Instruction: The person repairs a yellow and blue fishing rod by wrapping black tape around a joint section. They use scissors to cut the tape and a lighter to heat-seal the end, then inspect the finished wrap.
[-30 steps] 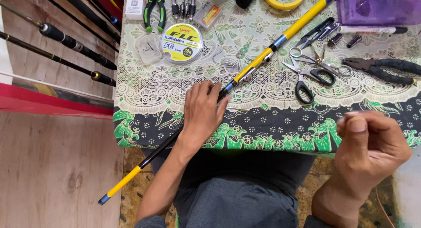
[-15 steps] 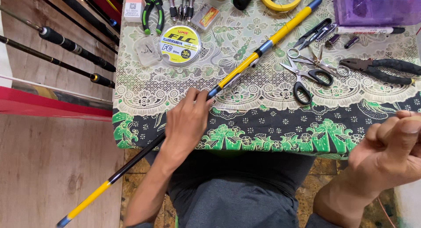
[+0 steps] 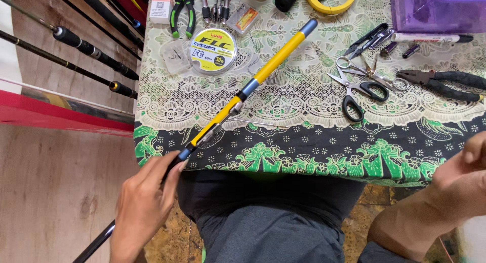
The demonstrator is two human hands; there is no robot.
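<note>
A yellow and blue fishing rod handle [image 3: 253, 83] lies slanted across a patterned tablecloth [image 3: 304, 141]. Its black shaft runs down left past the table edge. My left hand [image 3: 147, 202] grips the shaft just below the blue end of the handle, off the table's front edge. My right hand [image 3: 463, 174] is at the right edge of view, fingers curled closed; whether it pinches something I cannot tell. My lap in dark clothing [image 3: 268, 217] is below the table.
On the cloth lie a round yellow spool of fishing line [image 3: 212, 50], scissors [image 3: 354, 88], black pliers [image 3: 445, 83], green-handled pliers [image 3: 182, 7], a yellow tape roll [image 3: 331, 0], a purple box [image 3: 435, 10]. Black rods [image 3: 86, 48] rest at left above a red strip.
My left hand has slid the rod down and to the left, off the table edge. My right hand moved right, partly out of view.
</note>
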